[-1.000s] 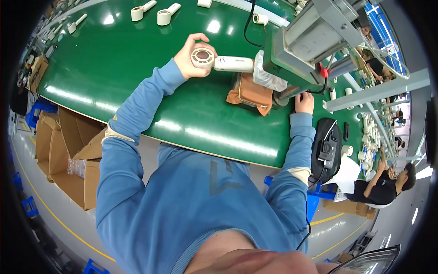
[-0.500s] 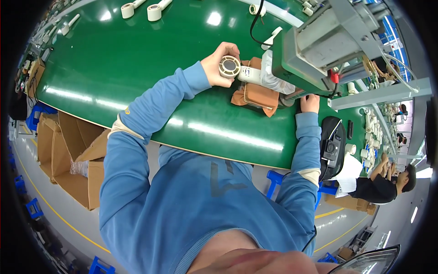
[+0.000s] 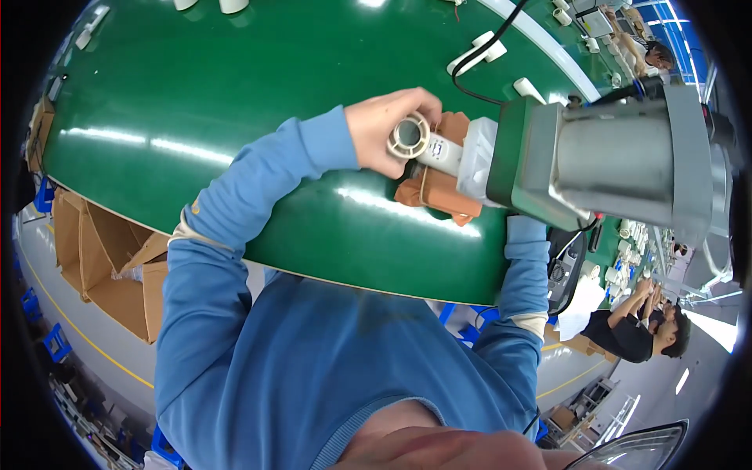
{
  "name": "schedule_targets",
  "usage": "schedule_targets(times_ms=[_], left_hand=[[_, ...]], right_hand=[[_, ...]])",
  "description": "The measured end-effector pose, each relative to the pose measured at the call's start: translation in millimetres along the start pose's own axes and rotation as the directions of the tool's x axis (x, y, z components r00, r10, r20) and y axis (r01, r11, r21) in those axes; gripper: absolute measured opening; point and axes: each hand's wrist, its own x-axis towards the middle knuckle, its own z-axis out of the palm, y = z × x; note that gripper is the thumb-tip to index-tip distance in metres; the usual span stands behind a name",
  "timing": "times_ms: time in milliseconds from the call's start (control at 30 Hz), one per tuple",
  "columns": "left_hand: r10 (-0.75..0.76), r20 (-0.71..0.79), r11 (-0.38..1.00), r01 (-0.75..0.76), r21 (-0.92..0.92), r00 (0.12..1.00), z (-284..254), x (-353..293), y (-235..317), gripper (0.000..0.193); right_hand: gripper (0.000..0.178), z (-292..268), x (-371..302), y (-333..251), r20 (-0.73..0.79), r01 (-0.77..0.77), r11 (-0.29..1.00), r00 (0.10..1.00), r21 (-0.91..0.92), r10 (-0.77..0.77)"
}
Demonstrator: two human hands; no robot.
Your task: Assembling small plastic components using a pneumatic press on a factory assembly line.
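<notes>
Green, glossy tabletop [image 3: 196, 86] fills the upper part of the view, its near edge curving in front of the person's body, with broad bare room to the left of the work and beyond the left forearm. Past that edge on the left, an open cardboard box [image 3: 110, 294] stands on the grey floor [image 3: 117, 348]. Room on the right is tighter: a bulky grey and green press [image 3: 615, 157] looms over the work, and a black cable [image 3: 490, 41] loops down to it from above. Beyond the cable lie a few loose white parts [image 3: 495, 52]. A black case [image 3: 565, 270] sits to the right of the right sleeve [image 3: 527, 235], with a white sheet [image 3: 581, 307] next to it, and a co-worker in a black top [image 3: 623, 337] is further off at that side.

The person's left hand [image 3: 380, 127] grasps the ring-shaped end of a white device [image 3: 440, 153], thumb and fingers curled around it. The right hand is hidden behind the press, so I cannot tell what its grip is. The device lies over a brown cloth pad [image 3: 446, 196], next to the press's white plastic wrapping [image 3: 477, 160]. Its ring opening faces up towards the camera, and its long axis runs rightward and slightly nearer the person, the handle's far end out of sight under the wrapping
</notes>
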Motion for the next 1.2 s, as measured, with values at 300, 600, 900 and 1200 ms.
schedule_targets(times_ms=[300,600,900,1200], left_hand=[[-0.003,0.013,0.999,0.003,-0.05,1.0,3,4,-2,0.063],[0.05,0.148,0.973,-0.015,-0.228,0.988,-10,2,-38,0.061],[-0.161,-0.401,0.987,0.15,-0.06,0.902,-75,58,-112,0.049],[0.396,-0.415,0.353,0.282,0.892,0.819,-21,112,-143,0.052]], right_hand=[[0.037,-17,-5,25,-0.073,-0.026,0.98,0.997,-0.197,0.012],[0.037,9,46,23,-0.038,0.058,0.97,0.997,-0.238,-0.069],[0.037,6,65,29,-0.058,0.161,0.967,0.983,-0.197,-0.175],[0.038,-23,64,48,-0.11,0.214,0.956,0.965,-0.199,-0.239]])
